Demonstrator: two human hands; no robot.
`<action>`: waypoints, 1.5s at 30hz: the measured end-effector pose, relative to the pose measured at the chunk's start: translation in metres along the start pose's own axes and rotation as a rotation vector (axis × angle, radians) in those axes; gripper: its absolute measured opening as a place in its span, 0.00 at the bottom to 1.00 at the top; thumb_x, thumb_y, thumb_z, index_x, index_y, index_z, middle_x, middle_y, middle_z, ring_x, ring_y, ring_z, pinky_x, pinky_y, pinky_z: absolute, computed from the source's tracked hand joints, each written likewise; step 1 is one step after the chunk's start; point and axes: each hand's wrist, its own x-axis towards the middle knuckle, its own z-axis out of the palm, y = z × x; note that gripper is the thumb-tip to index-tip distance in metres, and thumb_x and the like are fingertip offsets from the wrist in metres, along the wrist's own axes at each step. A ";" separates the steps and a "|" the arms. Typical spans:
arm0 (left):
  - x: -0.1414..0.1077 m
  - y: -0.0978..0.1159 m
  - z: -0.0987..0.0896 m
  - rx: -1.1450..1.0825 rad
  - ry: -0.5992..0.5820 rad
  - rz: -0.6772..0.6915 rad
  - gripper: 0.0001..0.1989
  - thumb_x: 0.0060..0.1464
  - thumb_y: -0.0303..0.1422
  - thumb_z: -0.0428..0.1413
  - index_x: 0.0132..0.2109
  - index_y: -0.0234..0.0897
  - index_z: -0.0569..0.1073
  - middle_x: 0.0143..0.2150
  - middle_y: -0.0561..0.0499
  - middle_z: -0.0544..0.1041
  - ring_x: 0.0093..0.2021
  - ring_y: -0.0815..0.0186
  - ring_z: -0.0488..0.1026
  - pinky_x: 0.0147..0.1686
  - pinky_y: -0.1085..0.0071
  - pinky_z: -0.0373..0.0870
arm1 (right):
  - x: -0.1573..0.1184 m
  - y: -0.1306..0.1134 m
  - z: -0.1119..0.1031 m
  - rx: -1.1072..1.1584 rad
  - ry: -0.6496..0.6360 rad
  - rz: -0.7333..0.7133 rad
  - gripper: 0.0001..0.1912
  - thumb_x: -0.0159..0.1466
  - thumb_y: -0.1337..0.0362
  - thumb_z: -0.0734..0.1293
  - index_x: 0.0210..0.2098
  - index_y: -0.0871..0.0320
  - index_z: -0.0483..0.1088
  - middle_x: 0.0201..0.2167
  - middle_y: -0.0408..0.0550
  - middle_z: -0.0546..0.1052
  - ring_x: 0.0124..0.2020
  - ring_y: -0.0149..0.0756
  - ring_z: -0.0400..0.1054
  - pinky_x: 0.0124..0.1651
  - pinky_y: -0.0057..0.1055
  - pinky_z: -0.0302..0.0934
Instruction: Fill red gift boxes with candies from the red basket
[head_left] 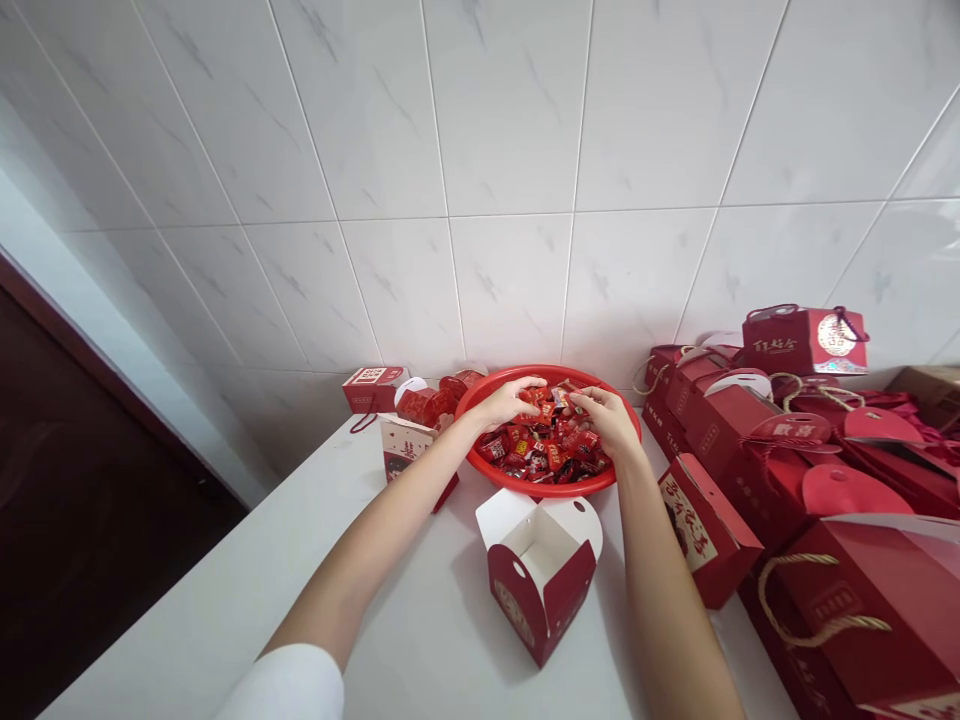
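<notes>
Both hands reach into a round red plastic basin (551,490) heaped with red-wrapped candies (544,455). On the basin's left side, my left hand (510,403) curls its thumb and fingers around a red wrapped candy (534,396). Opposite it, my right hand (606,418) pinches a wrapped candy (561,397) between thumb and fingertips. Just in front of the basin, between my forearms, an empty red gift box (544,580) stands upright with its white-lined flaps spread.
Many red gift boxes with rope handles (832,600) crowd the right side, some stacked. A small closed box (375,390), red round packages (427,402) and a printed carton (405,445) stand left of the basin. White table (315,530) meets a tiled wall (510,270) behind.
</notes>
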 end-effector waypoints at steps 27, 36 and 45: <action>0.007 -0.003 0.014 -0.050 -0.057 0.083 0.38 0.42 0.18 0.64 0.63 0.35 0.70 0.45 0.45 0.80 0.42 0.64 0.76 0.46 0.66 0.72 | 0.001 -0.004 0.001 -0.008 -0.105 0.107 0.13 0.47 0.64 0.74 0.32 0.59 0.74 0.28 0.46 0.79 0.22 0.34 0.71 0.20 0.28 0.64; 0.005 0.011 0.001 0.359 -0.006 0.162 0.28 0.49 0.19 0.57 0.59 0.33 0.73 0.54 0.40 0.78 0.48 0.62 0.78 0.49 0.67 0.75 | -0.001 -0.005 0.000 -0.087 -0.011 0.095 0.15 0.47 0.67 0.71 0.36 0.61 0.76 0.20 0.40 0.73 0.18 0.28 0.63 0.18 0.25 0.57; -0.007 0.000 -0.029 1.071 -0.013 -0.293 0.19 0.40 0.26 0.65 0.44 0.39 0.80 0.47 0.43 0.81 0.48 0.52 0.77 0.46 0.65 0.73 | -0.003 -0.004 0.001 -0.077 0.044 0.130 0.08 0.48 0.67 0.69 0.30 0.59 0.72 0.20 0.38 0.70 0.17 0.27 0.61 0.17 0.24 0.55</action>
